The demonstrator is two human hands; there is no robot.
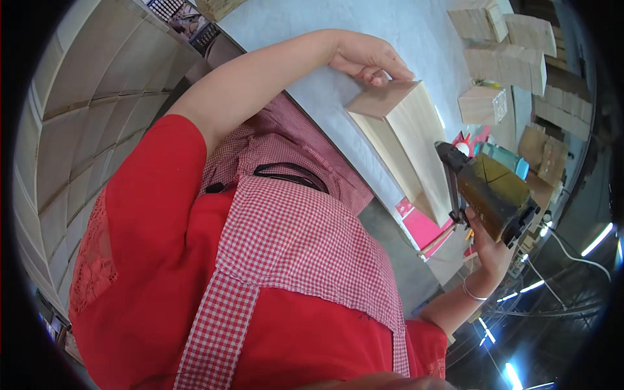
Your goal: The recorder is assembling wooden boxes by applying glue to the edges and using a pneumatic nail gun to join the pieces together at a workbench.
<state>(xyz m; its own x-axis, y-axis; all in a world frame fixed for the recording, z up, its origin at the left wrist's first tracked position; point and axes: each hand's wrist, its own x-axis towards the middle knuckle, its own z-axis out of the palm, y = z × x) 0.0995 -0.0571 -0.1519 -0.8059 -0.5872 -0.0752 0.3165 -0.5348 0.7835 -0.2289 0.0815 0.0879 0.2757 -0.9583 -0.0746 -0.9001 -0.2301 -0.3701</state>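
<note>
A long, pale wooden box (419,140) with an open side rests on the table in front of me, tilted in view. My left hand (369,58) grips the upper edge of its far end panel, fingers curled and thumb side along the rim. At the other end, my right hand (486,244) is wrapped round the handle of a pneumatic nail gun (497,188), with a dark, worn body. The gun's nose lies close against the box's right side panel. Whether it touches the wood I cannot tell.
The tabletop (305,23) has a pale blue-grey marbled surface. Several wooden boxes (507,68) stand along its right side, near a teal container (504,159). A pink sheet (422,224) lies beneath the box's near end. Stacked boards (97,97) rise on the left.
</note>
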